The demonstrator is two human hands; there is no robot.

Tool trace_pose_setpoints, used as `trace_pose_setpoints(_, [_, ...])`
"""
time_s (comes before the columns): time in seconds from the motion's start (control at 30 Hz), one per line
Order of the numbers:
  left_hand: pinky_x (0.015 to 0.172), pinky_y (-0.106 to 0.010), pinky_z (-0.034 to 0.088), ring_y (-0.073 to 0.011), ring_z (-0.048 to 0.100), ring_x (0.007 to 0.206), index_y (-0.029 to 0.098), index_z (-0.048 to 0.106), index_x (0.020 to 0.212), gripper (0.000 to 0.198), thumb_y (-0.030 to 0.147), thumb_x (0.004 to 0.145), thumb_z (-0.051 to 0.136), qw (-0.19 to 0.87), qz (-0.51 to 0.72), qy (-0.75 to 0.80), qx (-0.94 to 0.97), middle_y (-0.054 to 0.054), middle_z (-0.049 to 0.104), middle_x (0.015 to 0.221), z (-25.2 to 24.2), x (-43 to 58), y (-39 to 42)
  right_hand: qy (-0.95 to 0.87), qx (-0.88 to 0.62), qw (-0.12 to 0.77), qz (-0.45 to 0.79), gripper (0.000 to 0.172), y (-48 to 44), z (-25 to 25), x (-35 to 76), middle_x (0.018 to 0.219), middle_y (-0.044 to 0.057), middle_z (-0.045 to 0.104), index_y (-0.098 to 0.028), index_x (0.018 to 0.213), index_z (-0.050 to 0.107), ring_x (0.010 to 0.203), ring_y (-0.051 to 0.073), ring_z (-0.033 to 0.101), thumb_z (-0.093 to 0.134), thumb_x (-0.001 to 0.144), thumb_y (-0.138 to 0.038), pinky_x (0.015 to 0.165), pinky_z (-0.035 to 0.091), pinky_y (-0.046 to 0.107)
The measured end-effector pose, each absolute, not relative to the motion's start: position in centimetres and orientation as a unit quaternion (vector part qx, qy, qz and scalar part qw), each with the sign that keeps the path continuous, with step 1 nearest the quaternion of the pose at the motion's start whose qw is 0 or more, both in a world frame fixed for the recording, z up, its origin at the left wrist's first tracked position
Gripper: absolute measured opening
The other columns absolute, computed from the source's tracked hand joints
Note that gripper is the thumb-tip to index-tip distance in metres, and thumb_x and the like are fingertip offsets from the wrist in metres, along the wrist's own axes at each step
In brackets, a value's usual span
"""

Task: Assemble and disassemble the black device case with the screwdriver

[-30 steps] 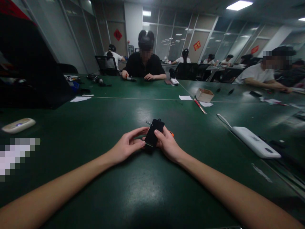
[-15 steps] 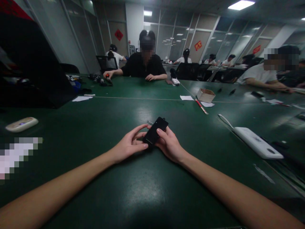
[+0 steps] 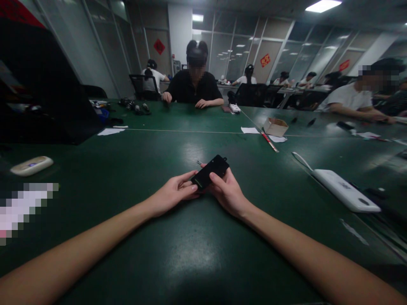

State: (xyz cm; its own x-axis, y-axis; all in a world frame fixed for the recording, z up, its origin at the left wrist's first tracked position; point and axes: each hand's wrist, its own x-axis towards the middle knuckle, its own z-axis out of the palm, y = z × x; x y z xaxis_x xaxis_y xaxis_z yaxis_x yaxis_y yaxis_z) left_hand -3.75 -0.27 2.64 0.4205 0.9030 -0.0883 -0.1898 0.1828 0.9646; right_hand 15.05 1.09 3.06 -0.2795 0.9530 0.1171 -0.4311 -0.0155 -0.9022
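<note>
Above the green table (image 3: 190, 262), a flat black rectangular case (image 3: 210, 173) is held tilted, with a small loop at its upper right corner. My right hand (image 3: 230, 190) grips it, thumb across the top face and fingers underneath. At the lower left end, my left hand (image 3: 178, 188) is closed on the case's edge, with the thumb near the corner and the other fingers partly hidden. Just past the case's far edge, a thin metal tip (image 3: 199, 162) sticks out; what it belongs to is hidden.
A white power bank (image 3: 345, 190) with a cable lies to the right, a pale oval case (image 3: 32, 165) to the left. Farther off are a small cardboard box (image 3: 275, 127), a red-and-white strip (image 3: 269, 142) and paper (image 3: 111, 131). A person in black (image 3: 193, 87) sits opposite.
The black case has turned a little clockwise and shifted slightly right. My left fingers have closed in on its lower left end. The person opposite has drawn one hand back from an orange item.
</note>
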Motion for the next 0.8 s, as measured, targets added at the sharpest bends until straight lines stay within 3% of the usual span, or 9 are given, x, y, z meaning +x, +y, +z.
trace_pose_setpoints(0.17, [0.106,-0.045,0.048,-0.027,0.064,0.117,0.015,0.055,0.137,0.057,0.031,0.084,0.071,0.642,0.459,0.379,0.482,-0.015,0.061,0.135,2.4,-3.8,0.0,-0.503,-0.32,0.546,0.588,0.044,2.1,2.9,15.8,0.123,0.007,0.063,-0.025,0.114,0.053,0.119,0.024,0.057,0.074,0.08,-0.045,0.099,0.051,0.042])
trace_pose_setpoints(0.3, [0.102,-0.045,0.052,-0.031,0.052,0.131,0.019,0.052,0.141,0.059,0.035,0.086,0.068,0.588,0.509,0.375,0.504,-0.012,0.051,0.147,2.0,-3.8,0.1,-0.501,-0.343,0.515,0.605,0.045,2.3,2.6,16.1,0.12,0.006,0.061,-0.025,0.116,0.055,0.109,0.025,0.061,0.07,0.082,-0.05,0.085,0.058,0.042])
trace_pose_setpoints(0.43, [0.105,-0.045,0.048,-0.0302,0.049,0.134,0.022,0.046,0.146,0.06,0.043,0.092,0.059,0.519,0.514,0.397,0.555,-0.01,0.049,0.149,1.7,-4.0,0.0,-0.504,-0.319,0.502,0.626,0.045,2.0,2.3,15.9,0.124,0.006,0.06,-0.025,0.117,0.057,0.11,0.024,0.061,0.067,0.084,-0.054,0.084,0.059,0.041])
trace_pose_setpoints(0.6, [0.107,-0.04,0.044,-0.0276,0.051,0.131,0.025,0.047,0.146,0.056,0.045,0.095,0.052,0.453,0.518,0.421,0.591,-0.009,0.052,0.146,1.5,-4.4,0.1,-0.516,-0.309,0.473,0.644,0.048,2.0,2.1,15.7,0.12,0.006,0.063,-0.025,0.118,0.059,0.104,0.023,0.064,0.066,0.083,-0.057,0.074,0.061,0.036])
trace_pose_setpoints(0.8, [0.101,-0.038,0.045,-0.0267,0.06,0.117,0.018,0.058,0.136,0.052,0.048,0.094,0.051,0.424,0.541,0.433,0.583,-0.01,0.065,0.128,1.8,-4.5,0.4,-0.543,-0.331,0.446,0.629,0.043,2.1,2.3,15.9,0.108,0.005,0.068,-0.022,0.116,0.062,0.078,0.016,0.07,0.072,0.081,-0.047,0.069,0.06,0.03])
